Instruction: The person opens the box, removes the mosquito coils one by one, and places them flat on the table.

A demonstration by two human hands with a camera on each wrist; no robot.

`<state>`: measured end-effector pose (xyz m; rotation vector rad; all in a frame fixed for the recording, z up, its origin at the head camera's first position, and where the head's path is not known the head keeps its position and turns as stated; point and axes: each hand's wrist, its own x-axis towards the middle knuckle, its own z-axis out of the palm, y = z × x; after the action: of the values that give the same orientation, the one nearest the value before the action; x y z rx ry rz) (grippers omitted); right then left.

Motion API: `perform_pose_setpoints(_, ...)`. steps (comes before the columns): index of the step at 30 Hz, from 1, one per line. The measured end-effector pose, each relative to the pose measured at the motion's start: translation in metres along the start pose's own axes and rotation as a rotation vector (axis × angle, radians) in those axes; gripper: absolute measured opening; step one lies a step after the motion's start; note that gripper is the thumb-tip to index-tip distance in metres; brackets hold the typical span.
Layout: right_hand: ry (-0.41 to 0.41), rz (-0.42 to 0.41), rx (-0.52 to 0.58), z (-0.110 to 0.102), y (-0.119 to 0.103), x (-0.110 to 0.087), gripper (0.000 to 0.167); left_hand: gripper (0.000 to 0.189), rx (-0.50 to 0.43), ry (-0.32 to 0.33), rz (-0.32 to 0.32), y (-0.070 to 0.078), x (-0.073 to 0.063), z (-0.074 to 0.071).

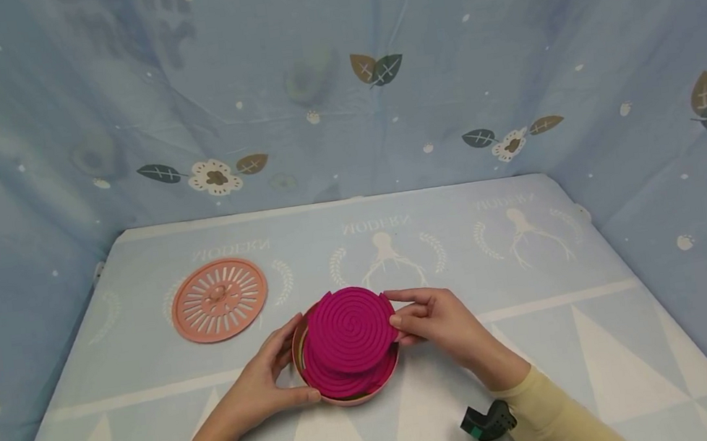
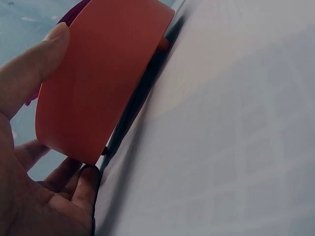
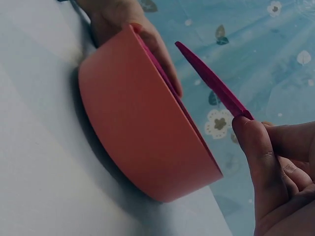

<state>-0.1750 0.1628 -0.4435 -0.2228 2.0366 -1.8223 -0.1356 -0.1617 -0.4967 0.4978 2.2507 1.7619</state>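
Observation:
A round orange mosquito coil box [image 1: 351, 401] stands on the table, and my left hand [image 1: 266, 382] grips its side, thumb near the front and fingers behind. In the left wrist view its smooth orange wall [image 2: 103, 78] shows between thumb and fingers. My right hand [image 1: 434, 324] pinches the edge of a magenta spiral mosquito coil [image 1: 353, 328] between thumb and fingers. The right wrist view shows this coil [image 3: 214, 83] edge-on and tilted, apart from the box rim. A second magenta coil [image 1: 335, 382] lies inside the box, partly hidden under the held one.
The slotted orange lid [image 1: 219, 300] with a small central knob lies on the table, left of and behind the box. A patterned cloth covers the table [image 1: 538, 345]. Blue printed curtains [image 1: 343, 127] surround it at the back and both sides.

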Motion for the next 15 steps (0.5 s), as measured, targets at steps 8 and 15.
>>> perform_pose_setpoints(8, 0.058, -0.045, 0.042, -0.015, -0.003, 0.007, 0.048, 0.115, -0.008, 0.002, -0.015, 0.002, 0.0, 0.0)
perform_pose_setpoints(15, 0.109, -0.056, 0.065, -0.028, -0.002, 0.016, 0.049, 0.114, -0.01, 0.001, -0.017, 0.001, 0.0, 0.0)
